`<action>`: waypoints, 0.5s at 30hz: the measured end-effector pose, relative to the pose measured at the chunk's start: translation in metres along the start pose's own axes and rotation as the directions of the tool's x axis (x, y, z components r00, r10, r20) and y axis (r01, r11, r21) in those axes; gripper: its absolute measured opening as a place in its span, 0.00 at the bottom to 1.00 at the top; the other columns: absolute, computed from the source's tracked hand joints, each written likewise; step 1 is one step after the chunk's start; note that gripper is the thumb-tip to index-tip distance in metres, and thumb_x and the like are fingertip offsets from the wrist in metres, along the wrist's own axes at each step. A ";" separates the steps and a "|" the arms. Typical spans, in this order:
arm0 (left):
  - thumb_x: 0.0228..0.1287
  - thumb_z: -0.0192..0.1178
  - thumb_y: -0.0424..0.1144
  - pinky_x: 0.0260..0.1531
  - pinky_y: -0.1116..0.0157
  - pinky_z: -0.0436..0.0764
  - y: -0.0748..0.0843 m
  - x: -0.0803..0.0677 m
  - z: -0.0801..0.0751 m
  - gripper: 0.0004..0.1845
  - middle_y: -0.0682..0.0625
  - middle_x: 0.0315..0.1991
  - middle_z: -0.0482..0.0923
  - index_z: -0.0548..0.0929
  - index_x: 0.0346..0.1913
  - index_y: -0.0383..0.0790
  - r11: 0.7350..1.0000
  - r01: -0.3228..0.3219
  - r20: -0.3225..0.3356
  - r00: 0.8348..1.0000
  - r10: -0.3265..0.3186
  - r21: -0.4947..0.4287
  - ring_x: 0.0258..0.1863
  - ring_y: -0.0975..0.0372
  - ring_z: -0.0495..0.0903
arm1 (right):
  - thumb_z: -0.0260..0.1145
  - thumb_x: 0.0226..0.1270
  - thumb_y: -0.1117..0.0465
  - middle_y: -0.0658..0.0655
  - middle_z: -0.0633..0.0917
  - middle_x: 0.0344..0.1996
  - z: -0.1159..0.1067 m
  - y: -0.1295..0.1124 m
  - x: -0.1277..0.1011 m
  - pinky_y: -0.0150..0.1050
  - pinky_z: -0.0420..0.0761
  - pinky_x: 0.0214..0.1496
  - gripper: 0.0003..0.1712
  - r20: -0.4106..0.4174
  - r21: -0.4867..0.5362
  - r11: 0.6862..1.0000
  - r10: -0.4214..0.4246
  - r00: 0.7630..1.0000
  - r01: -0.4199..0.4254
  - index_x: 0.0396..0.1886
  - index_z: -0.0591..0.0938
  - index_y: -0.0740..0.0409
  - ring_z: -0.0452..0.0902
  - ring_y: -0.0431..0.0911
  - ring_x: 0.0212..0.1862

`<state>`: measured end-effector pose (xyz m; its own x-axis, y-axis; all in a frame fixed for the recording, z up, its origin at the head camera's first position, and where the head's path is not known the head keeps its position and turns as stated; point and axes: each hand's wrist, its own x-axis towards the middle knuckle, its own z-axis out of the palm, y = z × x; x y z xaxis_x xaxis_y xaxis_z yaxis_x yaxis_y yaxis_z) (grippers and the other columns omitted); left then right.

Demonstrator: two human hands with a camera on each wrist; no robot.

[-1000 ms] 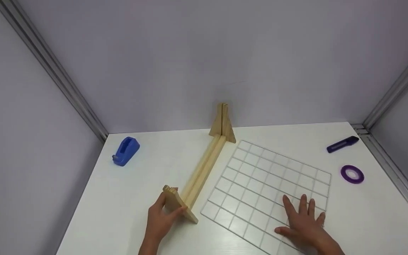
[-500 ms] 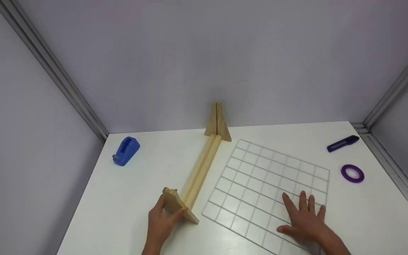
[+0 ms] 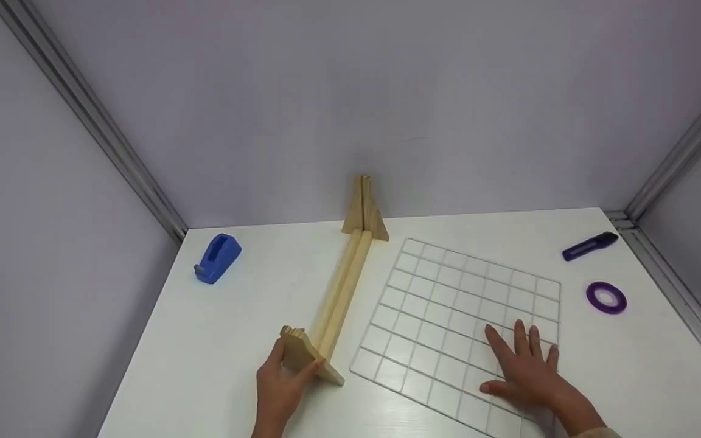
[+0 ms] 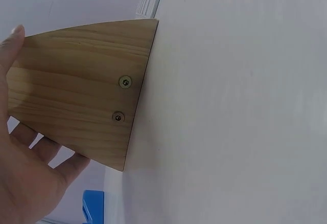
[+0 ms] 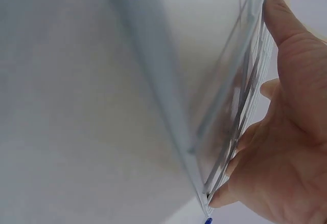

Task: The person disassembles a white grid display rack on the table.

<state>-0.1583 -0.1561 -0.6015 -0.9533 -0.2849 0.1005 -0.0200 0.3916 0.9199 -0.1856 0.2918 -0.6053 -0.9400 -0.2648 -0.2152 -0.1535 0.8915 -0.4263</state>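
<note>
A long wooden stand (image 3: 339,293) with a triangular foot at each end lies on the white table (image 3: 247,310). My left hand (image 3: 280,383) grips the near triangular foot (image 3: 305,356) (image 4: 82,88), thumb on one face and fingers on the other. A white wire grid panel (image 3: 457,331) lies flat to the right of the stand. My right hand (image 3: 524,371) rests flat on the grid's near right part with fingers spread. The right wrist view shows the grid's wires (image 5: 240,106) beside my fingers (image 5: 291,55).
A blue tape dispenser (image 3: 216,258) sits at the far left of the table. A dark blue cutter (image 3: 589,246) and a purple tape roll (image 3: 605,297) lie at the far right. Grey walls close in the back and both sides.
The stand's far end has swung to the left while my left hand holds the near foot. The grid has shifted slightly under my right hand.
</note>
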 end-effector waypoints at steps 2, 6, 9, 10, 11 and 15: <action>0.51 0.79 0.51 0.76 0.48 0.64 0.001 -0.001 0.000 0.42 0.42 0.68 0.76 0.75 0.67 0.37 1.000 0.003 -0.002 1.000 -0.003 0.003 0.74 0.49 0.68 | 0.69 0.55 0.28 0.82 0.37 0.77 -0.002 0.000 0.001 0.87 0.26 0.61 0.64 0.001 -0.004 1.000 -0.005 1.000 0.005 0.83 0.51 0.46 0.25 0.81 0.75; 0.51 0.79 0.51 0.76 0.48 0.63 0.002 -0.002 0.000 0.44 0.42 0.69 0.75 0.74 0.69 0.36 1.000 0.027 0.004 1.000 -0.027 0.005 0.75 0.48 0.67 | 0.70 0.55 0.28 0.81 0.36 0.77 -0.005 0.003 0.003 0.87 0.25 0.61 0.64 0.013 -0.010 1.000 -0.013 1.000 0.013 0.83 0.49 0.46 0.25 0.81 0.76; 0.51 0.79 0.52 0.76 0.48 0.63 0.003 -0.002 -0.001 0.45 0.41 0.70 0.74 0.73 0.69 0.36 0.999 0.034 0.009 0.999 -0.034 0.017 0.75 0.48 0.67 | 0.70 0.54 0.28 0.80 0.36 0.78 -0.007 0.006 0.006 0.87 0.25 0.61 0.65 0.018 -0.008 1.000 -0.026 1.000 0.026 0.83 0.49 0.46 0.25 0.81 0.76; 0.51 0.78 0.53 0.76 0.48 0.63 0.003 -0.003 -0.001 0.45 0.41 0.70 0.74 0.73 0.69 0.35 0.999 0.031 0.007 0.999 -0.031 0.024 0.75 0.48 0.67 | 0.70 0.54 0.28 0.79 0.36 0.78 -0.007 0.007 0.006 0.87 0.25 0.61 0.65 0.019 -0.010 1.000 -0.029 0.999 0.029 0.83 0.48 0.46 0.25 0.80 0.76; 0.52 0.78 0.53 0.76 0.47 0.63 0.003 -0.003 -0.001 0.45 0.40 0.70 0.74 0.73 0.69 0.34 0.999 0.025 0.006 1.000 -0.026 0.028 0.75 0.47 0.67 | 0.70 0.54 0.28 0.79 0.37 0.78 -0.008 0.008 0.007 0.87 0.25 0.61 0.65 0.017 -0.009 0.999 -0.036 0.999 0.036 0.83 0.49 0.46 0.25 0.80 0.76; 0.53 0.78 0.51 0.74 0.46 0.66 0.003 -0.005 0.002 0.45 0.38 0.69 0.75 0.72 0.69 0.32 0.999 0.007 -0.012 1.000 -0.007 0.044 0.74 0.46 0.68 | 0.70 0.53 0.28 0.79 0.38 0.78 -0.007 0.015 0.010 0.87 0.26 0.61 0.65 -0.004 -0.014 0.998 -0.063 0.998 0.063 0.83 0.50 0.46 0.27 0.81 0.76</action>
<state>-0.1542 -0.1521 -0.5997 -0.9495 -0.2979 0.0989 -0.0399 0.4273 0.9032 -0.1991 0.3047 -0.6078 -0.9298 -0.3188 -0.1841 -0.2165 0.8780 -0.4270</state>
